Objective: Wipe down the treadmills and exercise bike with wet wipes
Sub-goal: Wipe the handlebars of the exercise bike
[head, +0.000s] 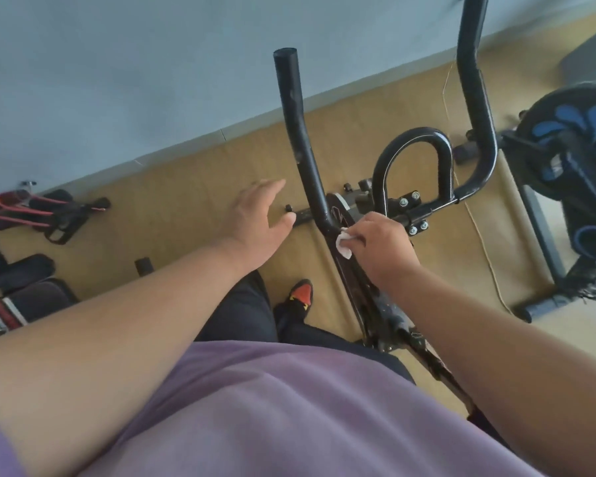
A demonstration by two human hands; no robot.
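A home workout room. A black tubular-framed exercise bike stands on tan flooring beside a pale blue wall. Red-and-black resistance bands lie nearby.

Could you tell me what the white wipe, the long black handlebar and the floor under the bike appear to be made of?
The wipe, pinched in the right hand, looks like soft crumpled paper or nonwoven cloth. The handlebar looks like painted metal tubing, mostly matte, with pale scuffs in the coating. The floor looks like smooth tan sheet or mat laid in strips, with seams showing; the exact material is unclear.

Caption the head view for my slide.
Right hand presses a white wipe against the black handlebar; left hand hovers open.
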